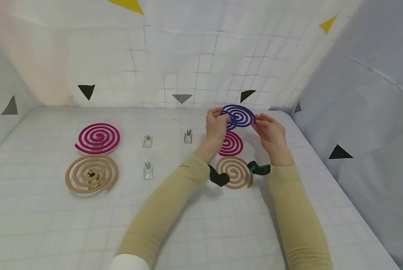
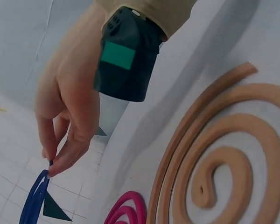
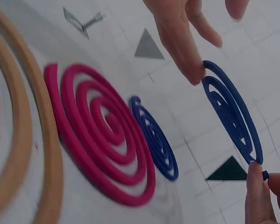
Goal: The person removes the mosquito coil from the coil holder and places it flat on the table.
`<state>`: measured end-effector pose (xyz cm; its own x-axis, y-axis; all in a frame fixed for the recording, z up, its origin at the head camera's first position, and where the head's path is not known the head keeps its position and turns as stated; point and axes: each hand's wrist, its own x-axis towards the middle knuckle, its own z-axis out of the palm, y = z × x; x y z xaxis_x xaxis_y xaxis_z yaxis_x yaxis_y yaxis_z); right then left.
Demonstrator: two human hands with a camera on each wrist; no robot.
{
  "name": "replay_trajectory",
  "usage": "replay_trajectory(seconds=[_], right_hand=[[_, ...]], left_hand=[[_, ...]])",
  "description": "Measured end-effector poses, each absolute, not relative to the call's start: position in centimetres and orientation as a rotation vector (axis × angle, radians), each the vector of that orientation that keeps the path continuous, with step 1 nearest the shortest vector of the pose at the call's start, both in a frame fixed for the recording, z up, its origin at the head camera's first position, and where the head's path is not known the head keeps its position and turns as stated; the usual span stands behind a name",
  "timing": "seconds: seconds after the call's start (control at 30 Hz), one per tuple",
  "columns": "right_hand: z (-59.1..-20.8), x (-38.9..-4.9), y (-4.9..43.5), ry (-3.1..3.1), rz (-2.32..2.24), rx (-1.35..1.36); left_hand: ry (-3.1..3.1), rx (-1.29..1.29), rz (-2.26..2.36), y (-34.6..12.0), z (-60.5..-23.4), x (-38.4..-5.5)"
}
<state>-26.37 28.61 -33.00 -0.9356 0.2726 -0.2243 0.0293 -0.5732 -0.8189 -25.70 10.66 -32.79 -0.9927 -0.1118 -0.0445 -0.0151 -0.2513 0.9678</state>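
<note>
Above the far right part of the table, both hands hold a purple-blue mosquito coil (image 1: 237, 117). My left hand (image 1: 216, 126) pinches its left edge, thumb at the near side. At the opposite rim my right hand (image 1: 272, 134) pinches the coil's outer end; this pinch also shows in the left wrist view, where the right hand (image 2: 74, 98) hangs over the table. A second blue coil (image 3: 155, 135) lies flat below, partly hidden by the left hand in the head view. Nearer lie a pink coil (image 1: 231, 144) and a tan coil (image 1: 234, 172).
At left, another pink coil (image 1: 99, 138) and another tan coil (image 1: 92, 174) rest raised on small stands. Three metal pronged stands stand mid-table: one at back left (image 1: 147, 141), one at back right (image 1: 188, 137), one nearer (image 1: 148, 171). A white wall (image 1: 181, 75) rises behind.
</note>
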Motion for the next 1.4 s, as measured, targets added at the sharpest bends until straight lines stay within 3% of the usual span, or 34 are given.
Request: replay_trajectory(seconds=[0.43,0.8,1.4], right_hand=[[-35.0,-26.3,33.1,-1.385,2.453,-0.729],[-35.4,-26.2,34.1,-1.436,2.413,-0.767],[-36.0,-26.8,33.5,-1.717,2.307,-0.788]], left_hand=[[-1.715,0.180,-2.825,14.0,-34.2,-27.4],[-2.115,0.120,-2.623,15.4,-35.9,-27.2],[-2.254,0.156,-2.628,16.2,-36.1,-27.5]])
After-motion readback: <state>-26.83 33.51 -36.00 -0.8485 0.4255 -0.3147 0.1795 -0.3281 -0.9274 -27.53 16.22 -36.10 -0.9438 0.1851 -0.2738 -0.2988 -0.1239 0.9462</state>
